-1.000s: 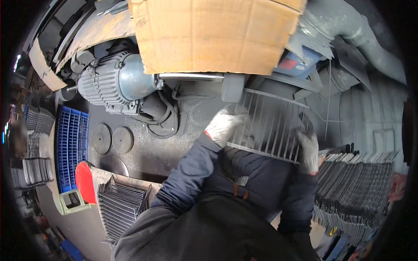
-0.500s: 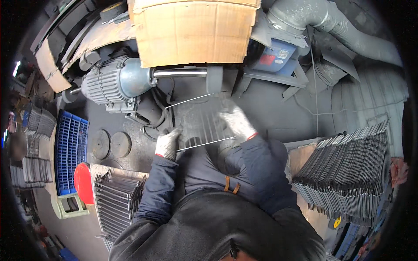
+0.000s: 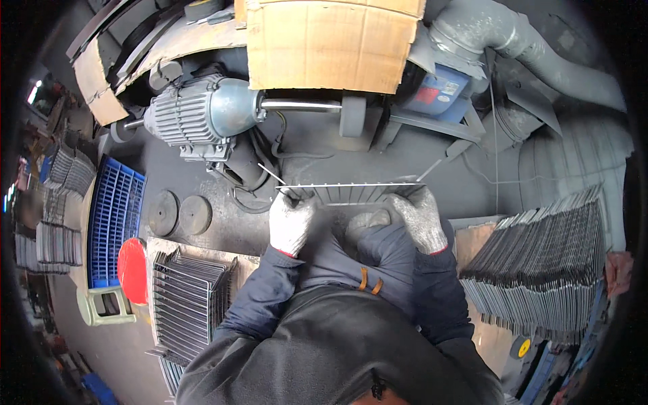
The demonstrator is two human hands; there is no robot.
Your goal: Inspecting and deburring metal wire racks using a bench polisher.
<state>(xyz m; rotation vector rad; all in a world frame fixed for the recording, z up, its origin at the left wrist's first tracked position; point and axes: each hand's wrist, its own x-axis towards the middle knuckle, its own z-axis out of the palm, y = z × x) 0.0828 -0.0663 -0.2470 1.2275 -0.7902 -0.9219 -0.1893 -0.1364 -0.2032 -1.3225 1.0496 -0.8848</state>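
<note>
The gloved left hand [image 3: 291,223] and gloved right hand [image 3: 420,219] pinch opposite ends of the wire rack [image 3: 347,185] — exact fingertip contact appears partly hidden — positioned in front of the thighs [image 3: 351,260], on the person's side of the grey wheel [image 3: 352,115] on the motor shaft [image 3: 300,105].

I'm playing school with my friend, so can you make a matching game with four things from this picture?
Things
1. wire rack
2. cardboard
3. motor
4. plastic crate

Clues
A. blue, full of holes
B. has a shiny shaft
C. tan, at the top
D. held by left hand and right hand

Pairs: 1-D, 2-C, 3-B, 4-A
</note>
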